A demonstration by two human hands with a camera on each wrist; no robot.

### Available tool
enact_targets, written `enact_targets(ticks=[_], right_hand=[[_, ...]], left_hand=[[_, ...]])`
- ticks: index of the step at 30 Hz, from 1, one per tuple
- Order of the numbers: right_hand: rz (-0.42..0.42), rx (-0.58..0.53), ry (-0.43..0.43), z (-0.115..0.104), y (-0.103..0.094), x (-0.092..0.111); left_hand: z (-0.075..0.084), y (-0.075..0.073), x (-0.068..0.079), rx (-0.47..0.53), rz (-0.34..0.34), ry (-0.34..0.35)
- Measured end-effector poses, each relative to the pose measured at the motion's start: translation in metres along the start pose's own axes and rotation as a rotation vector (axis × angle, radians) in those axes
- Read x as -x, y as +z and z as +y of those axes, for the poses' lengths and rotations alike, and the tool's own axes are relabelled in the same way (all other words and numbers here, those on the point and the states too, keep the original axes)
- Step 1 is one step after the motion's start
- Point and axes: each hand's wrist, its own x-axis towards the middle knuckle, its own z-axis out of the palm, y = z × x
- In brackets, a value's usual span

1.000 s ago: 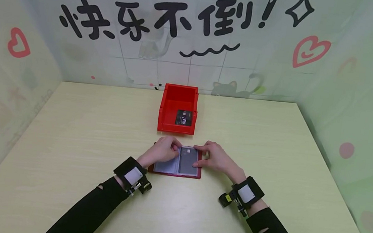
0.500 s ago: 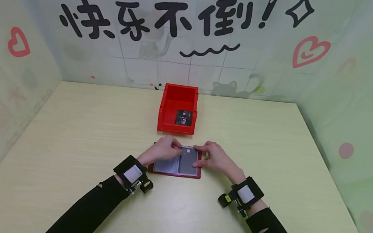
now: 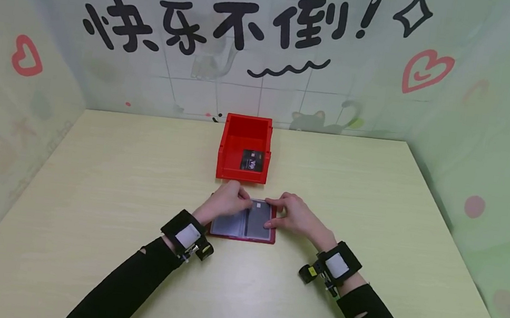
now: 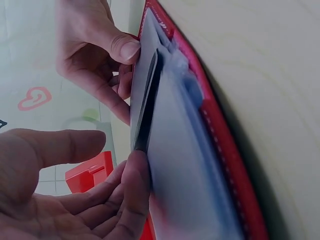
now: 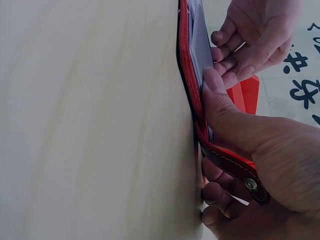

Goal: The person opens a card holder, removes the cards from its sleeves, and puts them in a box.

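Note:
An open red card holder (image 3: 272,238) with clear plastic sleeves lies on the table. A dark grey card (image 3: 258,226) sits in its right-hand sleeve. The left wrist view shows the left edge of this card (image 4: 148,100) standing a little proud of the page. My left hand (image 3: 228,200) reaches over the left page; one fingertip touches the card's edge, and the thumb stands apart from it. My right hand (image 3: 296,218) pinches the holder's right side, thumb on the page and fingers behind. Beside that thumb, a snap strap (image 5: 232,167) sticks out.
Just behind the holder stands a red bin (image 3: 241,175) with a black card (image 3: 252,161) marked "Vip" inside. A printed cloth backdrop (image 3: 172,90) encloses the pale wooden table (image 3: 139,166) at the back and sides.
My left hand has shifted slightly right across the holder, its fingertips now at the card's upper left edge. My right hand keeps its hold in the same place.

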Motion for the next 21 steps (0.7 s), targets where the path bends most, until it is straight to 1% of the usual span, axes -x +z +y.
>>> enact_targets(ticks=[5, 10, 14, 18, 21], right_hand=[[-0.006, 0.003, 0.018, -0.001, -0.001, 0.001], [-0.001, 0.007, 0.025, -0.002, 0.0, 0.001], [-0.003, 0.007, 0.015, -0.001, 0.0, 0.001], [-0.005, 0.006, -0.001, 0.001, 0.0, 0.002], [-0.01, 0.001, -0.001, 0.0, -0.001, 0.003]], left_hand=[[-0.002, 0.0, -0.002, 0.049, 0.0, -0.013], [-0.006, 0.003, -0.005, 0.107, 0.025, -0.033], [-0.01, 0.004, -0.007, 0.148, 0.04, -0.041], [-0.012, 0.003, -0.007, 0.192, 0.025, -0.055], [-0.013, 0.0, -0.006, 0.201, 0.003, -0.069]])
